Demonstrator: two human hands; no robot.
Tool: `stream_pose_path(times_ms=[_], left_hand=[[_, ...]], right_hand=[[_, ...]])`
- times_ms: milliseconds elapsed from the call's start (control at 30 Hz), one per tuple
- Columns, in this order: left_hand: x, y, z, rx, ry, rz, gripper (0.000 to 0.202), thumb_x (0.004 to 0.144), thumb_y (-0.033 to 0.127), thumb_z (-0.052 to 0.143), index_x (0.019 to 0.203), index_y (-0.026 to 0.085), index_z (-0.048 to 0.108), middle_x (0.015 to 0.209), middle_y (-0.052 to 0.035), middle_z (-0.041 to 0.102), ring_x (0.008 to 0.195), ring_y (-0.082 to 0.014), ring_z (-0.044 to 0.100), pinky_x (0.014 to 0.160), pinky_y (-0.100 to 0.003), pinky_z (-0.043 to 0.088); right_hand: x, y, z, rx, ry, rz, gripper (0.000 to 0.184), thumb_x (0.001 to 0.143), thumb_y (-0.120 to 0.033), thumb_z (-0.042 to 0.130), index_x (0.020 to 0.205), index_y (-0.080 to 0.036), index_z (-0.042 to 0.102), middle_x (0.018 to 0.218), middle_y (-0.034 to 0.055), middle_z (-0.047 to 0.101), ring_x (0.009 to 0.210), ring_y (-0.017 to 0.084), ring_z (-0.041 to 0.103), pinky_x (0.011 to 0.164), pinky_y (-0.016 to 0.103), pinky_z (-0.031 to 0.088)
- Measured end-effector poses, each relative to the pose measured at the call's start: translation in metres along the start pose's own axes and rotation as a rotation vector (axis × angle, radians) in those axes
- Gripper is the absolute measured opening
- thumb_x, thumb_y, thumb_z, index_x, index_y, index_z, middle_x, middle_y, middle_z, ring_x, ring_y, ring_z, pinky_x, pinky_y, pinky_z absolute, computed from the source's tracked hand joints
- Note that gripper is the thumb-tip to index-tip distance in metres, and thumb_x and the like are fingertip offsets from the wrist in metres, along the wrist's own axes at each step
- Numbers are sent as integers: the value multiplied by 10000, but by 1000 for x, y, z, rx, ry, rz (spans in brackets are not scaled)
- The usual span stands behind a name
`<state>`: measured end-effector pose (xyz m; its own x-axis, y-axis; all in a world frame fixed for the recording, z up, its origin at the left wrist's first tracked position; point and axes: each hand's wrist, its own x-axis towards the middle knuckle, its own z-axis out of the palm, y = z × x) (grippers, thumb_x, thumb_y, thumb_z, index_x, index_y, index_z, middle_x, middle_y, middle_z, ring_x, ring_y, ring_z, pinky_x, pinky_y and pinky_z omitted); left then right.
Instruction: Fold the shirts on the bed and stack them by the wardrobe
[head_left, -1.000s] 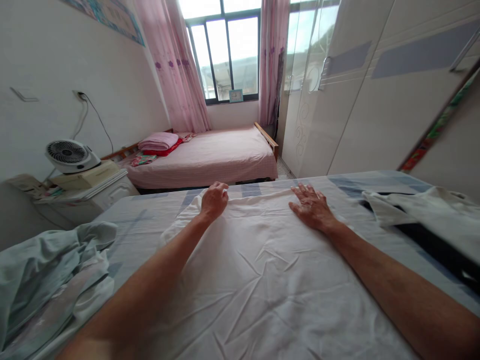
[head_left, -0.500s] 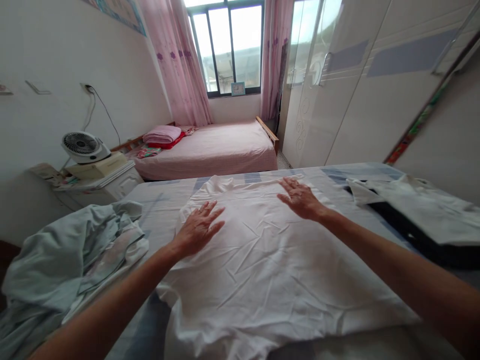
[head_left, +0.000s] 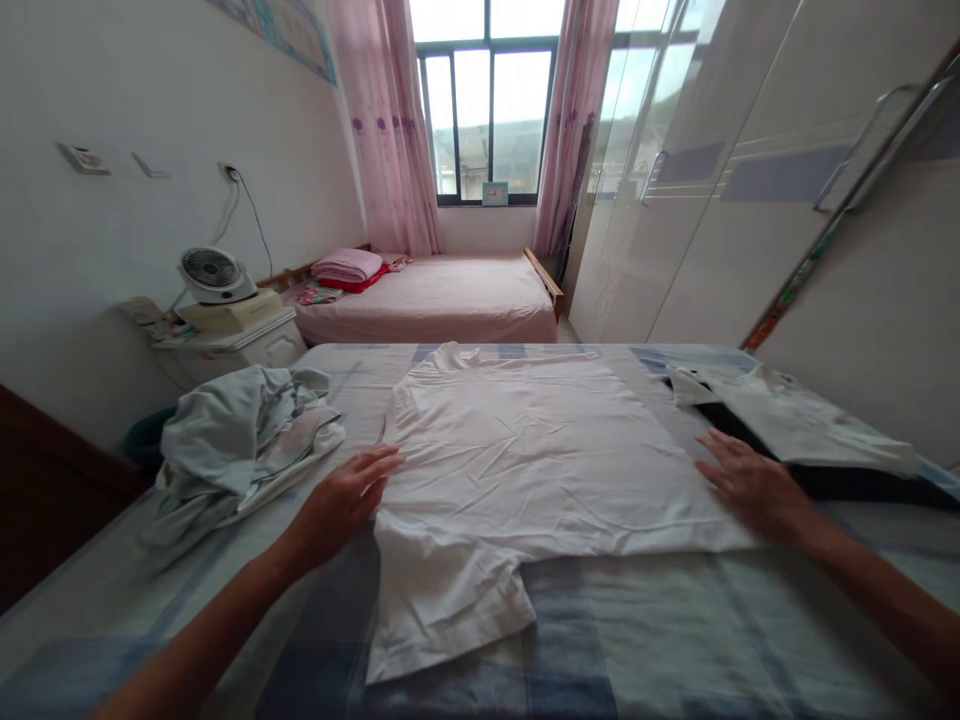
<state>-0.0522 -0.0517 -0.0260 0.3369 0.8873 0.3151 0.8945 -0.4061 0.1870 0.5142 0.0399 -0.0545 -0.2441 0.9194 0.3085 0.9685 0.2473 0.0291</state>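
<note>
A white T-shirt (head_left: 540, 450) lies spread on the checked bedsheet (head_left: 585, 640), its collar side to the left and one sleeve (head_left: 450, 600) pointing toward me. Small creases cross its middle. My left hand (head_left: 349, 500) is at the shirt's left edge, fingers stretched and holding nothing. Over by the shirt's lower right hem is my right hand (head_left: 754, 485), somewhat blurred, its fingers extended with nothing in them. Whether either hand touches the cloth, I cannot tell.
A crumpled pale green garment (head_left: 225, 430) lies at the left. White and black folded clothes (head_left: 810, 420) lie at the right. Beyond are a pink bed (head_left: 465, 290), a small fan (head_left: 216, 275) on a cabinet, and a tall wardrobe (head_left: 697, 200).
My right hand has moved off the shirt's far part to the right and nearer me. My left hand has shifted left to the shirt's edge. The view shows more of the near bed.
</note>
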Motion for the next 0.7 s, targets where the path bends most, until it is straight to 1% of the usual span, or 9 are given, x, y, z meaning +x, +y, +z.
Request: stream_pose_path(times_ms=[33,100,167,233,333,467,533,600,700], left_hand=[[-13,9,-7,0,1,46,386,924,234,361,1235,214,589,1355,-79,537,1268,-200,474,1048,-353,408],[-37,23,-16,37,-13,124,460,876,112,366,1272,249,557,1385,-49,510,1305,-191,431,1058,-354,401],[-54,31,-19,99,-22,163,554,828,51,383,1320,272,509,1408,-35,485,1330,-200,397,1058,-379,404],[-63,32,-16,161,-5,181,589,817,49,407,1359,274,463,1427,-46,460,1330,-217,397,1043,-395,422],[-60,30,-6,228,62,249,513,856,91,433,1332,273,497,1409,-64,481,1315,-237,416,1036,-411,427],[-47,32,2,276,122,396,347,906,162,463,1216,246,592,1309,-76,577,1264,-237,476,1038,-414,423],[-43,34,3,276,129,435,324,916,172,461,1205,232,594,1261,-81,611,1218,-230,519,1017,-411,441],[-41,36,4,249,121,455,321,920,173,455,1206,231,590,1201,-78,646,1156,-218,566,990,-399,463],[-42,38,6,155,99,452,328,916,160,447,1198,237,594,1111,-65,684,1049,-193,622,936,-356,497]], right_hand=[[-12,4,-7,60,-18,-32,545,887,-442,328,1279,-130,545,1332,149,540,1263,277,468,1021,462,412],[-36,4,-18,182,-79,-114,513,867,-450,394,1287,-200,551,1361,93,524,1264,259,470,1037,419,414],[-57,2,-22,251,-111,-198,469,833,-411,460,1268,-276,570,1370,44,520,1279,258,451,1054,427,396],[-70,1,-21,253,-105,-243,461,798,-333,485,1245,-289,589,1361,40,528,1285,264,443,1056,456,388],[-73,2,-15,186,-67,-225,445,773,-251,465,1185,-254,633,1301,75,579,1232,270,503,1020,485,414],[-62,-2,-14,140,-6,-164,346,817,-277,432,1050,-254,687,1208,78,642,1162,260,565,969,472,449],[-59,-5,-16,140,19,-141,322,829,-298,424,1002,-261,693,1170,68,662,1117,258,595,938,466,466],[-59,-9,-17,164,34,-124,321,829,-297,422,1009,-264,686,1159,61,667,1077,254,618,913,456,481],[-61,-15,-21,283,29,-90,295,818,-322,447,979,-262,686,1149,62,672,1036,255,638,906,438,491]])
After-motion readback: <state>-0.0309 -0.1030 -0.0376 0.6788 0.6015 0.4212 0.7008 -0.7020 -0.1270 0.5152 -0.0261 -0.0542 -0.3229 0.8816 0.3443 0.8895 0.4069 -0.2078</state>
